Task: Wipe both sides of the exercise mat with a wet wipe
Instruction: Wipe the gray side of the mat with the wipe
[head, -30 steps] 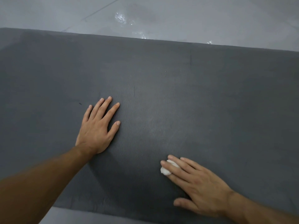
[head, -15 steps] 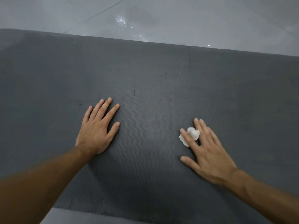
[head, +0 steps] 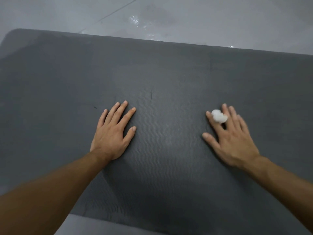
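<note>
While the dark grey exercise mat point(head: 169, 73) lies flat on the glossy grey floor point(head: 211, 17) and fills most of the view, both of the person's bare hands rest on its ribbed upper face. The left hand point(head: 113, 134) is planted palm down a little to the 9 o'clock side of centre. Its fingers are straight, slightly spread and pointing toward 1 o'clock; it holds nothing and only presses on the mat.

The right hand point(head: 232, 141) lies at 3 o'clock from the left one, well apart from it. It is also palm down, with fingers stretched toward 11 o'clock and the thumb splayed toward 9 o'clock (this hand is somewhat blurred). Under its fingers sits the wet wipe point(head: 219, 116), a small white crumpled wad that bulges up between the index and middle fingers near their tips. The fingers are not curled round it; they lie straight over it and press it against the mat. The wipe is on the mat's surface, toward 3 o'clock of its visible middle.

The mat's far edge runs across at 12 o'clock, with a rounded corner point(head: 10, 33) at 10 o'clock. Beyond that edge the floor shows shiny wet spots point(head: 135, 20). A short dark mark point(head: 95, 107) lies on the mat at 10 o'clock from the left hand.
</note>
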A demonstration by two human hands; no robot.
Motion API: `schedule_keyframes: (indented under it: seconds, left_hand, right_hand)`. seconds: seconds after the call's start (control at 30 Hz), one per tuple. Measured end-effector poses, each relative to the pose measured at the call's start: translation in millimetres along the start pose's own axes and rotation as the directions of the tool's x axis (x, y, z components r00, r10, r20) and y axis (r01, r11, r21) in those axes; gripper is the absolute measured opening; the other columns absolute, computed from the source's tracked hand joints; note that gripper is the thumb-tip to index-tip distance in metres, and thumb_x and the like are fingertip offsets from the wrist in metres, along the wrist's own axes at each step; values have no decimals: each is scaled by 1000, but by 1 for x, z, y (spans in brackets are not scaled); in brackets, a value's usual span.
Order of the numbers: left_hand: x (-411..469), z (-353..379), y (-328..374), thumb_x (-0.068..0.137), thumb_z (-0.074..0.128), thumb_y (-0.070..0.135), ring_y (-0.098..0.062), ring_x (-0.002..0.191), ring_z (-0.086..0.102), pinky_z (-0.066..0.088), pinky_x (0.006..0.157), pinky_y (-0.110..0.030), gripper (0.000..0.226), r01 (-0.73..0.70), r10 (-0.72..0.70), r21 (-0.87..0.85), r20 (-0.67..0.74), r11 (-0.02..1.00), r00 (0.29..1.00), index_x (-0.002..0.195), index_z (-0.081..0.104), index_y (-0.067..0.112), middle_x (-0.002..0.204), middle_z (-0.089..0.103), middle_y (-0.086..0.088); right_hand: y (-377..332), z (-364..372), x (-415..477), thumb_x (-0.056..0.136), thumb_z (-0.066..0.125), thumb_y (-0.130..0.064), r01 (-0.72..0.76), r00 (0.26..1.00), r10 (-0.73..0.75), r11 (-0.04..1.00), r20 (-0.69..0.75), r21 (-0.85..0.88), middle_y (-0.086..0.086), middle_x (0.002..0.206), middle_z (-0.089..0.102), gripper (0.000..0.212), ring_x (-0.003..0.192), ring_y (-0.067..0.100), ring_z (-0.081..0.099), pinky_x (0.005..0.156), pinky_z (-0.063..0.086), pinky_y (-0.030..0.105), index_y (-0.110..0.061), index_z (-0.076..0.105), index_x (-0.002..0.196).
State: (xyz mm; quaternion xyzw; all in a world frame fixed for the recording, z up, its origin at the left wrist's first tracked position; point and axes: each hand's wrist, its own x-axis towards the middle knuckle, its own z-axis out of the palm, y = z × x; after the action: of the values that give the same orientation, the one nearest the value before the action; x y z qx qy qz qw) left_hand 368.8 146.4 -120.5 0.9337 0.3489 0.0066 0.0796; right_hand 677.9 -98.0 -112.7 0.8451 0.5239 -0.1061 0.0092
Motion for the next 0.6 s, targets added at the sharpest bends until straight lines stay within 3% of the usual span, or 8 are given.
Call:
schedule_keyframes:
  seconds: [0.13, 0.23, 0.33, 0.47, 0.6]
  left_hand:
    - [0, 0, -1, 105, 27, 56, -13, 160, 1, 9, 129, -49, 63, -2, 2, -8, 1, 1000, 1000, 164, 21, 34, 173, 10, 6]
    - [0, 0, -1, 105, 26, 57, -13, 160, 1, 10, 129, -50, 63, 0, 0, -3, 0, 1000, 1000, 164, 21, 34, 173, 10, 6]
    - [0, 1, -2, 105, 26, 57, -14, 160, 1, 9, 129, -49, 63, -2, 2, 4, 5, 1000, 1000, 164, 21, 34, 173, 10, 6]
    - [-1, 1, -3, 105, 27, 56, -14, 160, 0, 7, 129, -48, 63, -5, 4, 11, 8, 1000, 1000, 164, 21, 33, 173, 9, 6]
    - [0, 2, -2, 105, 28, 56, -14, 160, 2, 10, 129, -49, 63, -2, 2, 9, 2, 1000, 1000, 164, 22, 33, 173, 10, 5]
  right_hand:
    - [12, -16, 27, 91, 5, -87, -71, 997, 70, 997, 28, 35, 18, 172, -14, 77, 158, 33, -19, 128, 2, 52, -55, 6, 161]
    - [8, -22, 44, 93, 12, -85, -84, 996, 86, 994, -24, 67, 19, 171, -15, 77, 159, 34, -17, 126, 7, 54, -52, 9, 162]
    - [-2, -26, 65, 95, 14, -81, -57, 997, 62, 993, -41, 108, 13, 174, -9, 84, 160, 29, -10, 128, 8, 50, -37, 10, 166]
    - [-39, -18, 81, 98, 15, -76, 105, 994, -103, 990, -24, 96, 8, 174, 8, 93, 161, 23, 1, 130, 8, 40, -14, 12, 167]
    - [-80, -13, 63, 102, 18, -73, 326, 944, -328, 944, 29, 55, 7, 174, 11, 90, 161, 20, 1, 130, 12, 41, -10, 14, 166]
